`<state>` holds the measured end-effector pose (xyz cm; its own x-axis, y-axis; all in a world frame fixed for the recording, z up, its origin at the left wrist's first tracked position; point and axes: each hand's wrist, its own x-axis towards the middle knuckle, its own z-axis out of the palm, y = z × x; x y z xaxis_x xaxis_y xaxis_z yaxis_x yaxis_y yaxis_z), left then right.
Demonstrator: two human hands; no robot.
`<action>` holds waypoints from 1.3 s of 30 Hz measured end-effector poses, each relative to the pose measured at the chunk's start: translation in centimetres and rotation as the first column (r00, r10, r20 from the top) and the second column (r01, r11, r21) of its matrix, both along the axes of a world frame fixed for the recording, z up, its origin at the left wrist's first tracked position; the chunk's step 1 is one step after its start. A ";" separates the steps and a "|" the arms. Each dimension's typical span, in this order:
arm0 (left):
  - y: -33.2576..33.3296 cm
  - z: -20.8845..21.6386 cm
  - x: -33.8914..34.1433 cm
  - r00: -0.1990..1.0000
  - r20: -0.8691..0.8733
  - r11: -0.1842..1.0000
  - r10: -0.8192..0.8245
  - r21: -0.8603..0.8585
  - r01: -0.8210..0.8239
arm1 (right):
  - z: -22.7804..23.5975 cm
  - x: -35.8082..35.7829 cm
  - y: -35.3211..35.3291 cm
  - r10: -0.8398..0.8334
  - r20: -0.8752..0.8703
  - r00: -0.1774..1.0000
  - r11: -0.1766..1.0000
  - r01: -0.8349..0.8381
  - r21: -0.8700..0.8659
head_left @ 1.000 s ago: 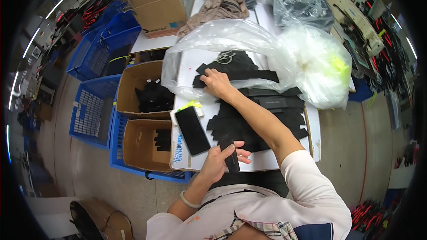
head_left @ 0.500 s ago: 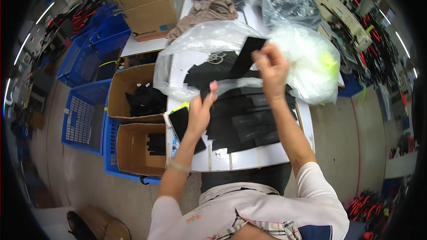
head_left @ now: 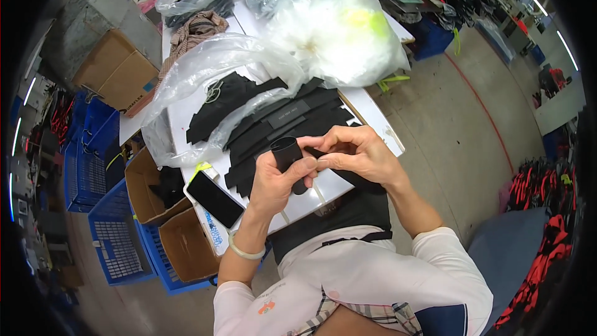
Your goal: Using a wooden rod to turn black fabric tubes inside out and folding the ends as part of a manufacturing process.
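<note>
Close together over the table's near edge, my two hands work on black fabric strips. A curled black strip (head_left: 286,152) stands up in my left hand (head_left: 273,180), its thumb and fingers wrapped round it. My right hand (head_left: 367,157) pinches a narrow black end right beside the left fingertips. Whether that end belongs to the same strip cannot be made out. Beyond the hands lie overlapping flat black pieces (head_left: 283,121), some with a small printed patch. More black pieces (head_left: 233,99), with a loop of pale cord on them, lie by an open clear plastic bag (head_left: 165,115).
A phone (head_left: 214,199) lies at the table's left edge. Left of the table stand cardboard boxes (head_left: 186,242) and blue plastic crates (head_left: 118,242). A bulging white plastic bag (head_left: 336,37) sits at the far side, beside a checked cloth (head_left: 193,34).
My hands have come together nearer my body; before, the right one held a flat black strip raised over the table. The view has turned to the right.
</note>
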<state>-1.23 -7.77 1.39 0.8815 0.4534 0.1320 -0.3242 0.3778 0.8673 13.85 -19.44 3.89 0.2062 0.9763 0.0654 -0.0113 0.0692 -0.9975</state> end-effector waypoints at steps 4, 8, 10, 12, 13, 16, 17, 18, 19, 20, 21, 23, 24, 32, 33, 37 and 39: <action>-1.3 -0.4 -0.4 0.976 -0.186 0.983 0.113 0.167 -0.082 | -1.8 -0.7 -1.4 -0.129 0.030 0.991 0.983 0.124 0.134; -2.8 -0.7 -0.5 0.970 -0.081 0.973 0.228 0.004 -0.229 | -2.4 -1.9 -2.1 -0.238 -0.122 0.964 0.962 0.251 0.110; -1.9 -1.2 -0.5 0.984 -0.020 0.799 0.176 -0.580 -0.155 | -2.7 -2.1 -2.3 -0.323 0.018 0.946 0.927 0.313 0.204; -1.2 -2.1 -0.6 0.981 0.136 0.634 0.141 -0.773 0.016 | -2.5 -2.5 -3.1 -0.431 0.329 0.840 0.885 0.321 0.338; -1.4 -2.0 -0.6 0.981 0.048 0.561 0.186 -0.825 -0.065 | -2.2 -3.1 -3.3 -0.426 0.346 0.836 0.892 0.324 0.316; -1.9 -1.8 -0.8 0.976 -0.049 0.454 0.213 -0.879 -0.143 | -2.2 -4.1 -3.5 -0.464 0.408 0.786 0.876 0.340 0.342; -2.0 -2.0 -0.9 0.978 -0.051 0.435 0.200 -0.890 -0.135 | -2.3 -4.3 -3.5 -0.479 0.426 0.768 0.867 0.335 0.370; -2.0 -2.0 -1.0 0.978 -0.053 0.431 0.201 -0.892 -0.137 | -2.2 -4.6 -3.4 -0.476 0.427 0.769 0.869 0.335 0.365; -1.9 -2.0 -1.2 0.972 -0.073 0.413 0.223 -0.896 -0.162 | -2.0 -5.1 -3.3 -0.494 0.470 0.732 0.861 0.337 0.380; -1.9 -2.0 -1.3 0.965 -0.093 0.396 0.244 -0.899 -0.187 | -1.9 -5.5 -3.1 -0.511 0.511 0.691 0.853 0.339 0.396; -1.8 -2.1 -1.2 0.967 -0.091 0.393 0.236 -0.902 -0.181 | -2.0 -5.7 -2.9 -0.514 0.515 0.686 0.853 0.344 0.392; -1.5 -2.5 -1.0 0.955 -0.100 0.381 0.279 -0.901 -0.205 | -2.3 -6.1 -2.3 -0.566 0.535 0.627 0.818 0.351 0.455; -1.4 -2.8 -1.0 0.958 -0.098 0.385 0.271 -0.901 -0.201 | -2.4 -6.3 -2.1 -0.573 0.535 0.621 0.814 0.357 0.457; -4.2 -2.6 5.0 0.966 0.136 0.750 0.218 -0.657 -0.076 | -1.4 -4.5 -6.0 -0.642 0.543 0.541 0.767 0.460 0.447; -4.8 -2.0 5.9 0.974 0.092 0.796 0.206 -0.595 -0.112 | -1.6 -4.2 -6.9 -0.670 0.545 0.505 0.742 0.470 0.478; -6.8 -1.7 8.5 0.990 0.054 0.882 0.130 -0.463 -0.091 | -3.0 -4.6 -8.8 -0.779 0.446 0.442 0.626 0.601 0.498; -10.4 -0.4 9.6 0.995 0.083 0.890 0.060 -0.455 -0.016 | -3.4 -4.2 -10.7 -0.789 0.373 0.489 0.611 0.693 0.384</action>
<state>8.33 -18.21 1.02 0.8562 0.5164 -0.0167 -0.4162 0.7085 0.5699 9.64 -30.15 0.50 0.7425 0.4382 0.5067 0.5715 -0.0197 -0.8204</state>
